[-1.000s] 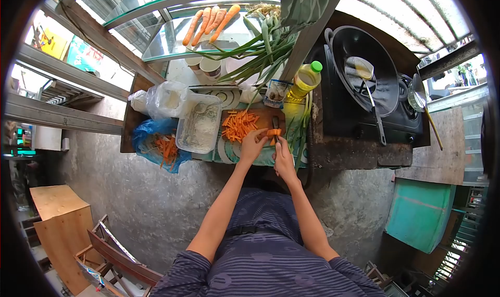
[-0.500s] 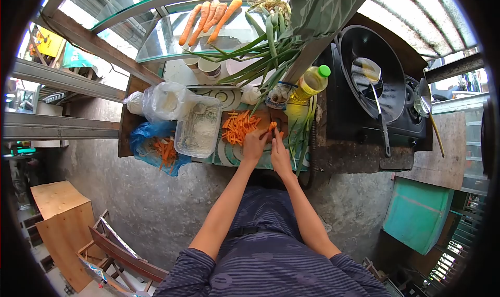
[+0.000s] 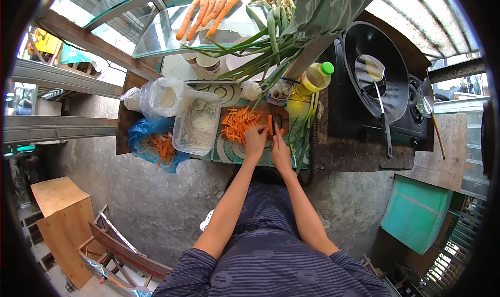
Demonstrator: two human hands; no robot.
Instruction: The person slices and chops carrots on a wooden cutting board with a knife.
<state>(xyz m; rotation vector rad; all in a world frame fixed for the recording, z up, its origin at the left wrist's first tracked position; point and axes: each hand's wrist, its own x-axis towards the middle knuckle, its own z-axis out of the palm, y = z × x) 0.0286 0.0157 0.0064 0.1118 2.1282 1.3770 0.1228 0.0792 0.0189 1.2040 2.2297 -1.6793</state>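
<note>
My left hand (image 3: 255, 139) is closed on a piece of carrot (image 3: 270, 124) that lies lengthwise on the wooden cutting board (image 3: 281, 112). In my right hand (image 3: 279, 147) is a knife (image 3: 276, 122), its dark blade just right of the carrot piece. A heap of carrot sticks (image 3: 238, 122) covers the board's left part. Left of the board stands a clear plastic tub (image 3: 197, 125) with white powder inside. A blue plastic bag (image 3: 140, 135) holding carrot peelings (image 3: 162, 147) lies beyond the tub.
Whole carrots (image 3: 208, 15) rest on the glass shelf beside green onions (image 3: 273, 36). A yellow oil bottle (image 3: 314, 80) stands right of the board. Farther right, a wok (image 3: 388, 62) with a ladle sits on the black stove (image 3: 338, 125). A wooden bench (image 3: 122, 255) is lower left.
The carrot piece now lies lengthwise between my hands, where before its end showed at my fingertips. The knife has shifted slightly to the right of it. The view has tilted a little.
</note>
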